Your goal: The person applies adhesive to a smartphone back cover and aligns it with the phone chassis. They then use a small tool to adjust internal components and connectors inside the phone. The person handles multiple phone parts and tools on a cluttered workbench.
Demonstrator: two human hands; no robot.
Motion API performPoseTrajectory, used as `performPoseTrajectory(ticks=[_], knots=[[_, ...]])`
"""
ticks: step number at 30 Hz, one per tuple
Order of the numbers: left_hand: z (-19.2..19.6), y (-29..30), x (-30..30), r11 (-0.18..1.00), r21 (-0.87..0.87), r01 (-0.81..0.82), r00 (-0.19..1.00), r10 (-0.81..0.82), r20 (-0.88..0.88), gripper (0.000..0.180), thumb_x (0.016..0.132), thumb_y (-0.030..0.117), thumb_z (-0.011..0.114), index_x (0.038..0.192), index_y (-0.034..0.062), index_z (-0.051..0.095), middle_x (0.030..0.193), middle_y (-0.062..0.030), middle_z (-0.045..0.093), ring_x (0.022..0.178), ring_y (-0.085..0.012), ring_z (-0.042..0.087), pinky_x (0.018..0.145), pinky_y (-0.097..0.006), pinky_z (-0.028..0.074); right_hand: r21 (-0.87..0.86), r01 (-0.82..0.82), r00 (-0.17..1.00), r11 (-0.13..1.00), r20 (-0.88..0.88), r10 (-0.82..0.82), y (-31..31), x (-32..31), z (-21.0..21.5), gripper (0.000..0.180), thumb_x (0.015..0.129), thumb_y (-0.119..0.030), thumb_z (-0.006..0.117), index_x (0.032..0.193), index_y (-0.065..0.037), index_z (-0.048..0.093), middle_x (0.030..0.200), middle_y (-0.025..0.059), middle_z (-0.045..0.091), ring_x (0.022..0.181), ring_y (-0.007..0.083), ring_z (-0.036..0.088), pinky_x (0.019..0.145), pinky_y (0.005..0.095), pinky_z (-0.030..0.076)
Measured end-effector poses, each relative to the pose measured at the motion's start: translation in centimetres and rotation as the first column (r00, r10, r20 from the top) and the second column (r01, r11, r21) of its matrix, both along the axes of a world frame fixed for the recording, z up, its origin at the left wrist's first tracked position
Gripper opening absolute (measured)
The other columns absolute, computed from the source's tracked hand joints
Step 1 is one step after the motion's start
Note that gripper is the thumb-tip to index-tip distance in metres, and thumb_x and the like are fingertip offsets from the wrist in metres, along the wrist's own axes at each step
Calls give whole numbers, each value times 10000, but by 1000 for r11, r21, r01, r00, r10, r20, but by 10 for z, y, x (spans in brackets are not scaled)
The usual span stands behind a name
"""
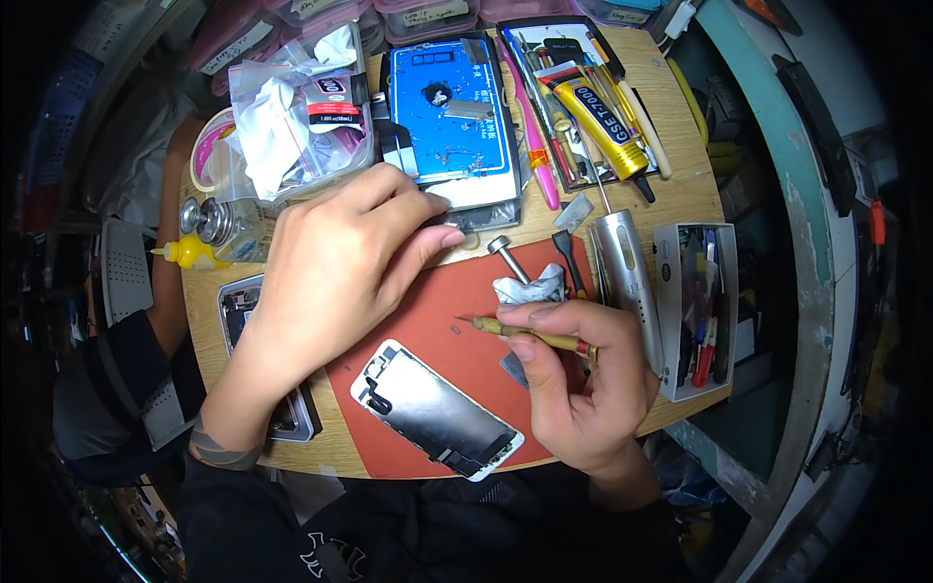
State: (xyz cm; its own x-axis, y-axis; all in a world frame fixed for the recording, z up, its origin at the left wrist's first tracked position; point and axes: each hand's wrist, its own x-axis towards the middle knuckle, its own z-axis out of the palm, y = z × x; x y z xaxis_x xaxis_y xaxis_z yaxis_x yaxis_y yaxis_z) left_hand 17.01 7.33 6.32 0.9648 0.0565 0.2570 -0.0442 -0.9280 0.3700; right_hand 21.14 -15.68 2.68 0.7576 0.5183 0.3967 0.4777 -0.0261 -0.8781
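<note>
My right hand (593, 384) grips a slim brass-coloured screwdriver (491, 325) between thumb and fingers, its thin tip pointing left above the red-brown mat (418, 316). Stretched toward the near edge of a blue work pad (457, 121) is my left hand (340, 253). Its thumb and forefinger are apart, and nothing shows between them; the other fingertips are partly hidden. Below the two hands a white-framed phone screen (437, 408) lies slantwise, inner side up, with a black flex cable at its upper left end. A tiny dark part (456, 329) rests by the screwdriver tip.
Behind my left wrist lies a phone body (238, 301) in a tray. Beyond are a bagged box (332, 102), a yellow-black glue tube (598, 117) and several tools. A silver electric screwdriver (627, 282) and a white pen box (695, 311) stand right. Another person's arm (167, 272) is at left.
</note>
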Motion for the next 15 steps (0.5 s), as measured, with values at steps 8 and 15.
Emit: performPoseTrajectory(ticks=[8,15], knots=[[8,4,-12,998,-43,37,991,-42,-124,282,920,213,823,1134,50,742,1035,-94,720,848,-345,752,708,-439,608,22,42,999,999,-6,-42,1,-1,-4,234,922,59,806,1128,41,698,1045,136,795,934,248,815,804,321,649],[1,-3,-22,996,-82,36,990,-47,-130,240,878,-36,783,1099,29,716,1050,-123,715,953,-361,759,776,-432,610,200,14,996,980,-93,5,-2,1,-4,237,1001,91,690,1197,74,558,1091,208,765,967,249,790,870,329,643]])
